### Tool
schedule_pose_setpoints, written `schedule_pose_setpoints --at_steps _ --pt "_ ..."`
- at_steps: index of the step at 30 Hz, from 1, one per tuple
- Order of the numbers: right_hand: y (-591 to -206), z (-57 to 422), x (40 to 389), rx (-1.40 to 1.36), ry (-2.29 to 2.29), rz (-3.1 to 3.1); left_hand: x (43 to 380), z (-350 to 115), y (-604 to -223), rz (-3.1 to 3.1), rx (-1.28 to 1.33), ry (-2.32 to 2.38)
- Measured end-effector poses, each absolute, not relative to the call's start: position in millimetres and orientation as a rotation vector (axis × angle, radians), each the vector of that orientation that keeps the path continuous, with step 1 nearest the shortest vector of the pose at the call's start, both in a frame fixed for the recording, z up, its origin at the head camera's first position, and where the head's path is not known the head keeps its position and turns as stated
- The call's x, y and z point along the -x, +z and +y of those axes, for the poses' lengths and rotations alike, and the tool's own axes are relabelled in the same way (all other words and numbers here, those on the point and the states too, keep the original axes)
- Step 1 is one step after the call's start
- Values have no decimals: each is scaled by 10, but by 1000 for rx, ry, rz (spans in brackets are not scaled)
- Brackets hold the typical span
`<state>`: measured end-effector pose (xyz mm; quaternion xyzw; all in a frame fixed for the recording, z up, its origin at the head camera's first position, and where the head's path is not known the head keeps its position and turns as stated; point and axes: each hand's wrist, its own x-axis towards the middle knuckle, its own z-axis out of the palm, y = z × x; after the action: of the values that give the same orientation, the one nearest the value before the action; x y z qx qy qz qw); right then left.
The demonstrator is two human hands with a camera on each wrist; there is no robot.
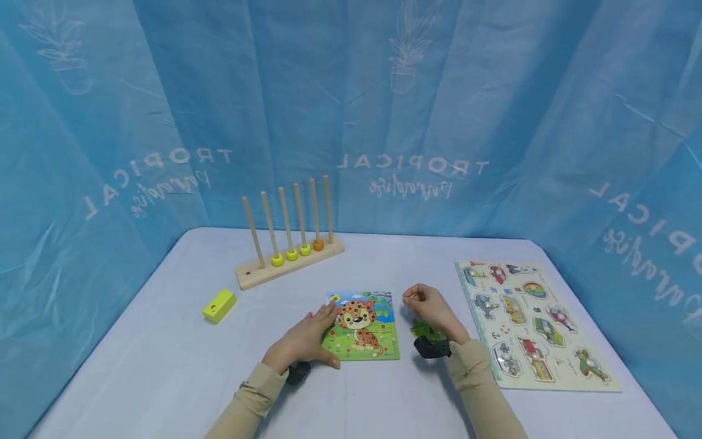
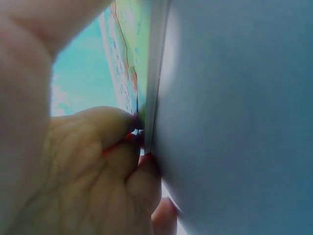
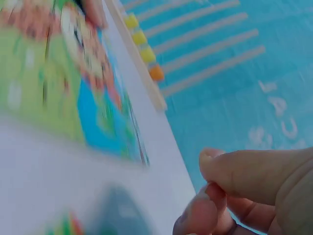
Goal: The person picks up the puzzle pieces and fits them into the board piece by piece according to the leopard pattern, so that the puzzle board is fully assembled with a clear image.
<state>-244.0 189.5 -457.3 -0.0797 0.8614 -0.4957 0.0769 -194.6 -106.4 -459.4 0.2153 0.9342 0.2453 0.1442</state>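
A square jigsaw puzzle (image 1: 363, 336) with a spotted leopard cub on grass lies flat on the table. My left hand (image 1: 307, 338) rests at its left side, fingers over the picture's left edge and thumb near the lower left corner. In the left wrist view, fingertips (image 2: 134, 122) touch the puzzle's edge. Right of the puzzle, my right hand (image 1: 436, 310) is raised with curled fingers. Its thumb (image 3: 244, 171) meets the index finger, and nothing shows between them. A small green item (image 1: 425, 330), partly covered by the right wrist, lies beneath that hand.
Behind the puzzle stands a wooden peg rack (image 1: 293, 260) with upright rods, several yellow beads and an orange one. A yellow block (image 1: 219, 306) lies at the left. A large knob puzzle board (image 1: 565, 385) with vehicle pictures lies at the right. Blue curtains (image 1: 340, 122) surround the table.
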Motion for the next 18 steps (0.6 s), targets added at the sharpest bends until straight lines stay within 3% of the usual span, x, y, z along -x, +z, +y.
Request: schedule_pose_setpoints --at_steps 18 --pt "-4696 2811 2172 697 -1265 2457 1938 -1067 -4586 2690 -624 707"
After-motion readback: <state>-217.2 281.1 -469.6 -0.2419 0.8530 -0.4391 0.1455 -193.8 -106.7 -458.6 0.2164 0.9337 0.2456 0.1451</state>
